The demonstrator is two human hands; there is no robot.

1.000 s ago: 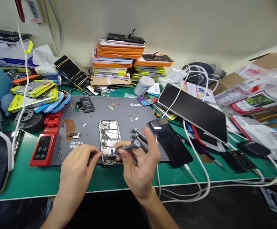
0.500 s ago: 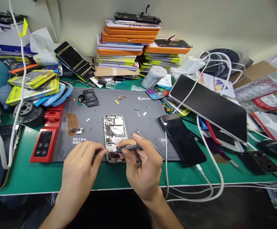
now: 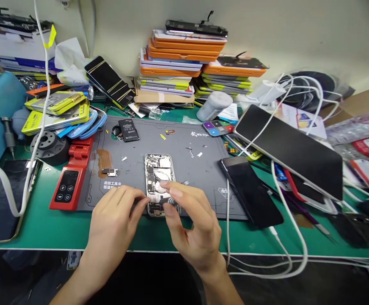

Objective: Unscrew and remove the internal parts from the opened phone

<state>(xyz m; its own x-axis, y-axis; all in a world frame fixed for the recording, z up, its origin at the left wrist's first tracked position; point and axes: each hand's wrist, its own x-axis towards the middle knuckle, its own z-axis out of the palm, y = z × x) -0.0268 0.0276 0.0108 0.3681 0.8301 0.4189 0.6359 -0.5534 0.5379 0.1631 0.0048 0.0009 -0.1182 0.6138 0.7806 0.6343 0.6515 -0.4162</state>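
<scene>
An opened phone (image 3: 159,169) lies on the grey mat, its circuit board and inner parts bare. My left hand (image 3: 114,216) has thumb and forefinger pinched together at the phone's lower left edge; whatever they hold is too small to make out. In my right hand (image 3: 194,224) is a dark screwdriver (image 3: 169,201) with pale rings, gripped between thumb and fingers. It lies low over the lower part of the phone, and most of it is hidden by the fingers. A black battery (image 3: 128,130) and a small loose part (image 3: 110,172) lie farther up the mat.
Left of the grey mat (image 3: 159,135) stands a red device with touch buttons (image 3: 66,190). A dark phone (image 3: 251,192) and a tablet (image 3: 294,148) with white cables lie to the right. Stacked orange boxes (image 3: 186,53) and a white bottle (image 3: 214,105) stand behind.
The whole view has shifted, so things appear farther right. My right fingers have changed their hold, and less of the screwdriver shows. My left hand stays pinched at the phone's edge.
</scene>
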